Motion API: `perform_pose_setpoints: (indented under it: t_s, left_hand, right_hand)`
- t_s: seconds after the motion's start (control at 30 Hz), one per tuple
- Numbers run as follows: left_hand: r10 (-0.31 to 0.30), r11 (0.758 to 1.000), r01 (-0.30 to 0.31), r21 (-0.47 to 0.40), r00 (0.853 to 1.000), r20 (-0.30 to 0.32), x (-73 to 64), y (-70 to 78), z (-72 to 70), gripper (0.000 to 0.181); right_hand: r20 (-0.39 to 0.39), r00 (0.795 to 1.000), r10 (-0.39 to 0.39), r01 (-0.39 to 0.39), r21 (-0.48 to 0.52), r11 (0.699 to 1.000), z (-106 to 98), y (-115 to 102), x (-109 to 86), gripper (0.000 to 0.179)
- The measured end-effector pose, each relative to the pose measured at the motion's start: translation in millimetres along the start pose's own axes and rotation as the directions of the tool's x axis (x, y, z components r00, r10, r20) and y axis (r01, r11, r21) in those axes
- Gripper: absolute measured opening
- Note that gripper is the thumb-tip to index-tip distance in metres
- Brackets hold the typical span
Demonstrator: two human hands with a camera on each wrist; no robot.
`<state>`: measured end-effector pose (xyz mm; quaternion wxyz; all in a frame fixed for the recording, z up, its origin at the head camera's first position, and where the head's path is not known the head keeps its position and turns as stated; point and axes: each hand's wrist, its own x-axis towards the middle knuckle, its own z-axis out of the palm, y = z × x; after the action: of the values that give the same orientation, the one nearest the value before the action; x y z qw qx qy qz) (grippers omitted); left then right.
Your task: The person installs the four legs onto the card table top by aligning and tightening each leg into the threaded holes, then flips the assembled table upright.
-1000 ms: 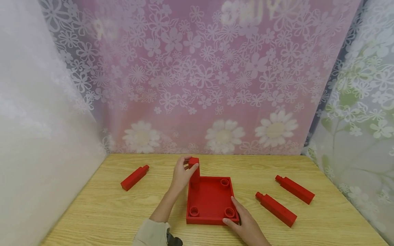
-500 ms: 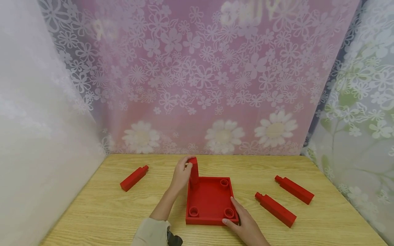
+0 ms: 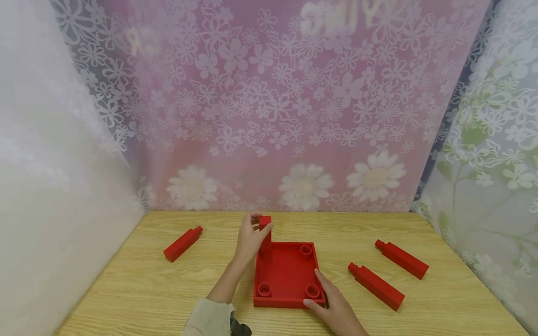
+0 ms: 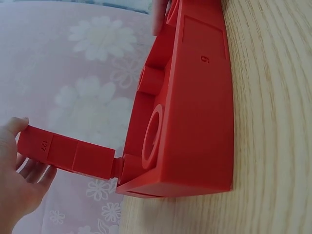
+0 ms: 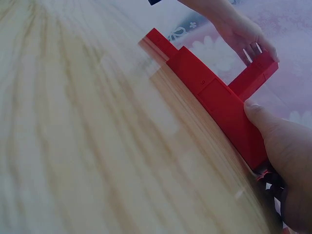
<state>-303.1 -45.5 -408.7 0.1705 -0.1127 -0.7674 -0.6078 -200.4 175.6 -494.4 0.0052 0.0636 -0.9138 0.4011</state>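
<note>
Flowered pink cloth (image 3: 260,116) hangs behind the far edge of a wood-grained table (image 3: 126,289). Toward the table's near edge lies a red tray (image 3: 287,273); an upright bar (image 3: 266,240) stands at its far-left corner socket (image 4: 129,168), neck partly showing, so full seating cannot be told. Three remaining sockets (image 3: 312,291) carry no bar. Loose lie a left bar (image 3: 183,243) toward the table's left edge, a nearer bar (image 3: 376,285) and a farther bar (image 3: 402,259) toward its right. The left hand (image 3: 248,240) grips the upright bar's top between thumb and fingers; the right hand (image 3: 338,303) clasps the tray's near-right corner.
</note>
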Motion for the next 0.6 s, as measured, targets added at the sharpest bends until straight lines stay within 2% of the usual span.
perform_pose_setpoints:
  t_s: [0.17,0.3,0.6]
  left_hand:
    - [0.019,1.0,-0.019,-0.009,0.999,0.029,0.4,-1.7,-2.5,0.037]
    - [0.032,0.998,-0.035,0.051,0.999,0.044,3.4,-7.7,-2.7,0.032]
    - [0.112,0.984,-0.119,0.136,0.992,0.057,3.5,-3.3,-2.5,0.035]
  right_hand:
    - [-0.005,1.0,0.0,0.0,-0.005,1.0,0.5,0.4,-0.1,0.088]
    - [-0.005,1.0,-0.005,0.005,0.0,1.0,1.1,1.9,0.2,0.088]
    - [-0.002,1.0,-0.009,0.009,0.012,1.0,1.3,1.8,0.7,0.088]
